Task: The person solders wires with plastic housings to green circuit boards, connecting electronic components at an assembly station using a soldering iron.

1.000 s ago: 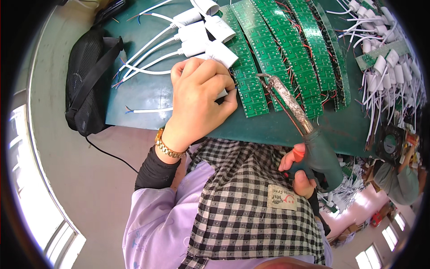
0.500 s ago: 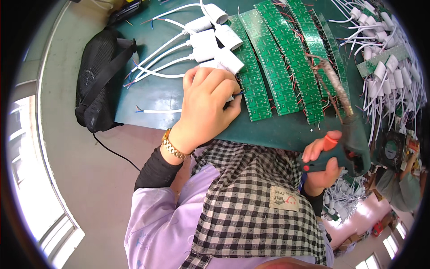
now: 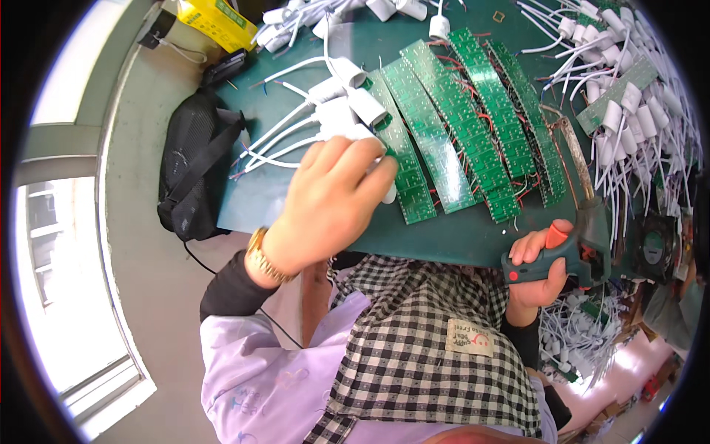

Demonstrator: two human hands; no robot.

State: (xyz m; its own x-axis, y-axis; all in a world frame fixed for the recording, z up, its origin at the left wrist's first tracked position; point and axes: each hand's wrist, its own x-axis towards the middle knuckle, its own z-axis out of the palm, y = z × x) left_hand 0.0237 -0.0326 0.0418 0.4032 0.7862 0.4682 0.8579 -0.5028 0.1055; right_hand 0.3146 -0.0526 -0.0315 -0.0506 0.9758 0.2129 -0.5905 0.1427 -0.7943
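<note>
My left hand (image 3: pixel 333 196) is curled over the near end of a group of white plastic cylinders (image 3: pixel 336 115) with white cables. The rounded white end of another cylinder (image 3: pixel 390 194) shows beside its fingers; most of that piece is hidden under the hand. My right hand (image 3: pixel 538 270) grips the dark green handle of a soldering gun (image 3: pixel 592 244) with an orange trigger. The gun's long metal tip (image 3: pixel 573 152) points up and away, beside the rows of green circuit boards (image 3: pixel 451 140). Red wires show between the board strips.
A black mesh bag (image 3: pixel 194 163) sits at the table's left edge. More cabled cylinders (image 3: pixel 636 115) are heaped on the right, and others (image 3: pixel 296 15) lie at the far edge near a yellow package (image 3: pixel 214 22). A round-faced dark device (image 3: pixel 654 248) stands at right.
My view has shifted, bringing more of the far table into sight. The left hand has turned, and the loose cable end to its left no longer shows. The right hand still holds the soldering gun.
</note>
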